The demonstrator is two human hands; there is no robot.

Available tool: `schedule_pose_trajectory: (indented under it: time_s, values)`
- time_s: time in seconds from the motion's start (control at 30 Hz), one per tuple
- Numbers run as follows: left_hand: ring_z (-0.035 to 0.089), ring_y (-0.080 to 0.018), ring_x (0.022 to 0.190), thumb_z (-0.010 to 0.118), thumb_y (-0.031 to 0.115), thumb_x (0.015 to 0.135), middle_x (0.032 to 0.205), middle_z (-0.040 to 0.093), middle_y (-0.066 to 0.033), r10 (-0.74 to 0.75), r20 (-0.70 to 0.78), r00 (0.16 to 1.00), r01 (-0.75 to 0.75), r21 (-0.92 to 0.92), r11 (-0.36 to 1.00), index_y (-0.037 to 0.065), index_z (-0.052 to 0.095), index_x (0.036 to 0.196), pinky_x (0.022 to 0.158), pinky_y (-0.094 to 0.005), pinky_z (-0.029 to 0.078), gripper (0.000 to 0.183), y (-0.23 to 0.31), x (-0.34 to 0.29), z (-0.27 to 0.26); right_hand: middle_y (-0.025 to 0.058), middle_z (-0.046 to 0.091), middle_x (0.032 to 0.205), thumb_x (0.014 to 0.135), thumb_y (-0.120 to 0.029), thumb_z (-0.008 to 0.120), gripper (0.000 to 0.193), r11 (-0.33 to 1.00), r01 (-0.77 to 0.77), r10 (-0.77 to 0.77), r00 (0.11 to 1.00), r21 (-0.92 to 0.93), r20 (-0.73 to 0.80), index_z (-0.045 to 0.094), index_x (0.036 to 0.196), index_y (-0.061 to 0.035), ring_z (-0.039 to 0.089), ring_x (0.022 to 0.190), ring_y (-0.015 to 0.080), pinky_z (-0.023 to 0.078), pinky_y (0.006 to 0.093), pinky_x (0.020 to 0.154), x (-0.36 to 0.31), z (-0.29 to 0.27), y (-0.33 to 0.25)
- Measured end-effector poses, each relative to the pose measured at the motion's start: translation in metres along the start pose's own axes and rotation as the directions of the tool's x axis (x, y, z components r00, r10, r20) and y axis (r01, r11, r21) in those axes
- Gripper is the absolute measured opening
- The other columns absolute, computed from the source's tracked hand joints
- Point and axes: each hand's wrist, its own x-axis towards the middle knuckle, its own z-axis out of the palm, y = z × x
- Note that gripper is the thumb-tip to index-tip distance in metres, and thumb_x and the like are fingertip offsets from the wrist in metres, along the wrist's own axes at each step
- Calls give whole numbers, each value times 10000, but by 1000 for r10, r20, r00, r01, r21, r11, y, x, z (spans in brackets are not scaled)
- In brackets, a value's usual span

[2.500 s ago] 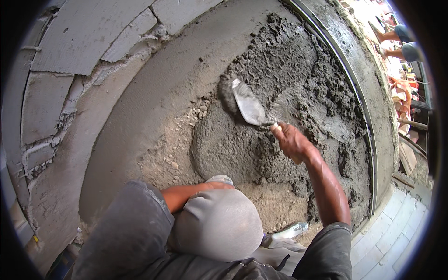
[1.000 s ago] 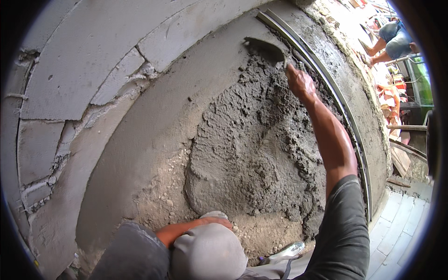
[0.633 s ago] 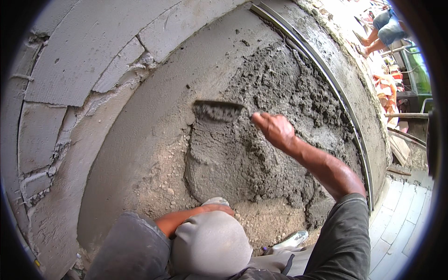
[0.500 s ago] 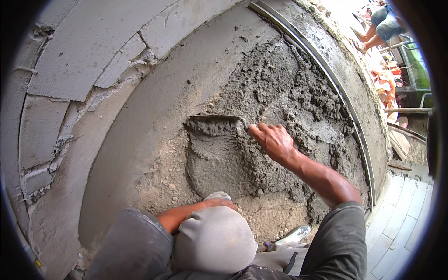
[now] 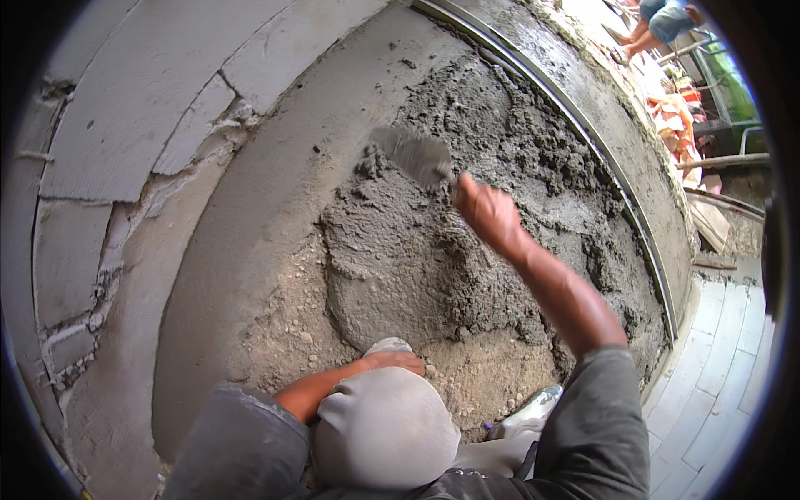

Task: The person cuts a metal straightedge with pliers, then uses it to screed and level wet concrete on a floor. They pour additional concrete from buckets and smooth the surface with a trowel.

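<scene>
My right hand [image 5: 489, 208] is closed round the handle of a trowel [image 5: 421, 158]. Its grey blade, smeared by motion, slants over the wet mortar [image 5: 400, 242] near the far end of a smoothed patch. Rough, lumpy mortar [image 5: 550, 158] lies beyond and to the right of that hand. My left hand [image 5: 393, 361] rests flat across my lower leg, just past my bent knee [image 5: 383, 425] in light trousers. It holds no tool, and its fingertips are partly hard to make out.
A wall of grey blocks [image 5: 125, 108] with broken joints runs along the left. Smooth mortar [image 5: 225, 275] borders it. A long metal straightedge [image 5: 575, 125] curves along the right side. Pebbly soil [image 5: 292, 317] shows nearer me. Pale floor tiles [image 5: 708, 367] and another person's legs [image 5: 658, 25] are farther right.
My right hand has carried the trowel farther away from me, and the blade has tilted from on edge to showing its face. Mortar is spread farther up the patch. My left hand stays put.
</scene>
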Motion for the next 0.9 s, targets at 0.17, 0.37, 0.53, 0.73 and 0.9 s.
schedule_pose_trajectory:
  time_s: [0.17, 0.37, 0.53, 0.73, 0.9]
  values:
    - [532, -206, 863, 615, 195, 796, 856, 498, -52, 9, -22, 1000, -9, 1, 1000, 79, 508, 820, 768, -335, 457, 159, -1, 4, -6, 123, 634, 715, 1031, -369, 407, 285, 984, -162, 153, 982, -78, -108, 450, 993, -90, 595, 484, 242, 493, 405, 410, 98, -18, 83]
    - [533, -201, 858, 609, 206, 809, 857, 496, -39, 10, -32, 999, -10, -11, 1000, 92, 507, 832, 756, -333, 452, 155, 1, 7, -10, 37, 443, 597, 901, -428, 521, 449, 704, 77, -336, 912, -706, -236, 602, 1038, -8, 442, 520, 192, 384, 376, 482, 90, -9, 100]
    - [553, -217, 853, 597, 189, 815, 866, 517, -54, 16, -14, 1000, -17, -92, 996, 74, 532, 862, 740, -349, 454, 140, -7, -4, -3, 87, 557, 659, 975, -366, 482, 381, 914, 157, -152, 987, 374, -45, 518, 1120, -15, 550, 563, 248, 470, 398, 534, -5, 57, 0]
    - [564, -247, 810, 619, 216, 784, 855, 532, -77, 80, 60, 995, -73, -112, 991, 55, 563, 898, 715, -374, 469, 205, -12, 9, -9, 215, 688, 847, 965, -376, 515, 331, 970, -82, -30, 895, 229, 445, 512, 1082, -66, 699, 767, 362, 544, 505, 668, -143, -13, -42]
    - [556, -213, 765, 629, 244, 768, 810, 531, -58, 111, 27, 993, -111, -23, 994, 66, 570, 878, 649, -345, 459, 218, -13, 13, -8, 85, 591, 635, 1005, -372, 483, 279, 936, -349, 345, 936, 51, 68, 455, 1029, -95, 568, 462, 242, 446, 390, 371, -186, 6, 44]
